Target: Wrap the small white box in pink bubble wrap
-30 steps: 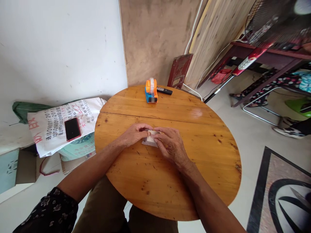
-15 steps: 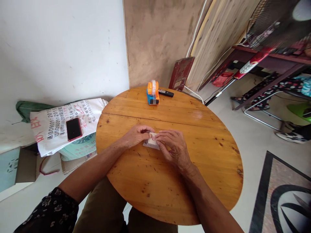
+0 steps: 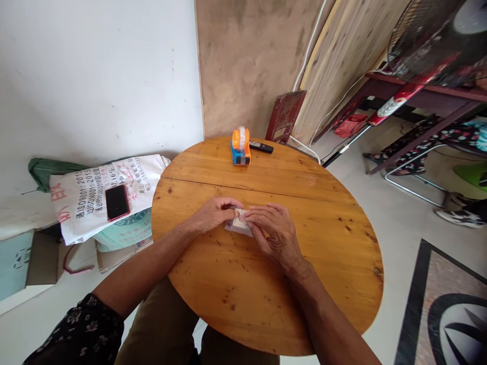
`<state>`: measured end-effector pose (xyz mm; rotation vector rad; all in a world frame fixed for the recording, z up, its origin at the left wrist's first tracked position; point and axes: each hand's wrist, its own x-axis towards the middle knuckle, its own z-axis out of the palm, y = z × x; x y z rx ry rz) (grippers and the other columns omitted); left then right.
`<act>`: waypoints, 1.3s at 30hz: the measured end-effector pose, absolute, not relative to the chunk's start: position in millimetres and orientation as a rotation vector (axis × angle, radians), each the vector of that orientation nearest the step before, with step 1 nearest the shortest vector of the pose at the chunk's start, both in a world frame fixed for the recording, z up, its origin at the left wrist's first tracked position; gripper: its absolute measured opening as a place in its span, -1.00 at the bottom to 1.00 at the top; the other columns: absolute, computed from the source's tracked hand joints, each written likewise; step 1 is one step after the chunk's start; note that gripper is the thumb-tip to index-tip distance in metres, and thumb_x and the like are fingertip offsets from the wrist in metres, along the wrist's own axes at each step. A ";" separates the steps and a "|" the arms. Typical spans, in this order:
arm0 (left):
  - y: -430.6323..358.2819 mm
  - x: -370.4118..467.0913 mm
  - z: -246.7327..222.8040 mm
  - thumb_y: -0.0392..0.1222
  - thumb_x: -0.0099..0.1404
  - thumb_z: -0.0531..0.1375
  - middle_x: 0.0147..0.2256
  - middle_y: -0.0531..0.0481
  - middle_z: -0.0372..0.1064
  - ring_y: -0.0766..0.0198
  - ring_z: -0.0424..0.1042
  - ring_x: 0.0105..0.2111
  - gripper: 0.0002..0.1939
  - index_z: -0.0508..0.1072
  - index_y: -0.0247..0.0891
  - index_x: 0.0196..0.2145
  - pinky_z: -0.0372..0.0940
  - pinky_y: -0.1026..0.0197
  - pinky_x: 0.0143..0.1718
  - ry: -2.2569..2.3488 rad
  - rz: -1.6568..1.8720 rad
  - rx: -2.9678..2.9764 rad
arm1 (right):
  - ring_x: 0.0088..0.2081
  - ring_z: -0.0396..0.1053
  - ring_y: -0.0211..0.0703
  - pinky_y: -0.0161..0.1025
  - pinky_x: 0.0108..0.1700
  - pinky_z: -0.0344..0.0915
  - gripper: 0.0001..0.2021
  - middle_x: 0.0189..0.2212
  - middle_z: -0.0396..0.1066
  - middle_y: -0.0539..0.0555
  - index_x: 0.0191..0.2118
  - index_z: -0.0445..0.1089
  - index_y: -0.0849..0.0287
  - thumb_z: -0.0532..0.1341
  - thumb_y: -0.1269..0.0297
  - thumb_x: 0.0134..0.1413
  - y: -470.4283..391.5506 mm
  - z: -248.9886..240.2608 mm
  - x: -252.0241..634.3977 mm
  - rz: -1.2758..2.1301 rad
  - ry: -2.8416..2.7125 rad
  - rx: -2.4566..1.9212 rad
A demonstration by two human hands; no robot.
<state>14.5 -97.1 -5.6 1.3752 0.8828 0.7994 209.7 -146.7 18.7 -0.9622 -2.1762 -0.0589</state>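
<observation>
A small whitish packet (image 3: 239, 226) lies on the round wooden table (image 3: 228, 284), partly covered by my fingers. My left hand (image 3: 213, 215) grips its left end, with the thumb on top and the fingers curled behind. On the right side, my right hand (image 3: 276, 230) presses its thumb and fingertips against the packet. The packet looks wrapped in clear film, but its details are too small to tell.
Near the far edge stand an orange and blue tape dispenser (image 3: 240, 147) and a black remote (image 3: 261, 147). A phone (image 3: 117, 202) rests on white sacking at left. Beyond the table are a red chair (image 3: 285, 116), a fan and a person's legs.
The whole view has shifted very slightly. Both hands remain on the packet in nearly the same pose.
</observation>
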 end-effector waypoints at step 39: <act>-100.1 14.8 -7.3 -0.16 0.14 0.29 -0.36 -0.03 0.51 0.33 0.42 -0.43 -0.70 0.52 -0.33 -0.17 0.28 0.30 -0.38 0.890 0.843 1.359 | -0.01 0.44 0.18 0.13 0.03 0.31 -0.33 0.02 0.49 0.24 0.32 0.13 0.08 0.26 0.21 0.08 -137.5 -7.1 223.7 0.197 -2.249 -1.227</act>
